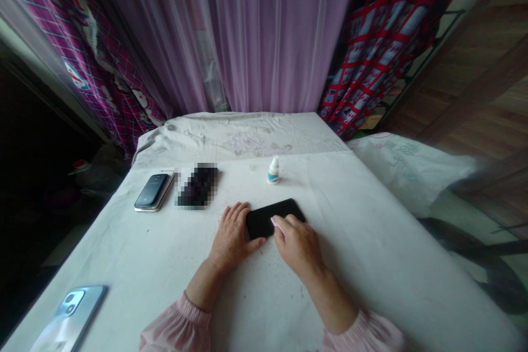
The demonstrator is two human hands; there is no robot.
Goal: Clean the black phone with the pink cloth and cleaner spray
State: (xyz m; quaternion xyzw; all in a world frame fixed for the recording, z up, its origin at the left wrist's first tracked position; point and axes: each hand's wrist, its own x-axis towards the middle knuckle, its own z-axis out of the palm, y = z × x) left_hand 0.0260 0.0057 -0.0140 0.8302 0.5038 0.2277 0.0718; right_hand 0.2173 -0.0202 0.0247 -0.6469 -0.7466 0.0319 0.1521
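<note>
A black smartphone lies screen up on the white tablecloth in front of me. My left hand braces its left end, with fingers stretched along the short side and the thumb at the near edge. Over the right part of the screen, my right hand is closed in a pinch. A small pale pink piece sticks out between its thumb and forefinger; most of it is hidden, and its kind cannot be made out. Just beyond the phone stands a small white dropper bottle with a blue label.
To the left, a dark phone rests on another pale one, beside a pixelated dark object. A silvery-blue phone lies camera side up at the near left. Purple curtains hang behind the table; a white plastic bag is at right.
</note>
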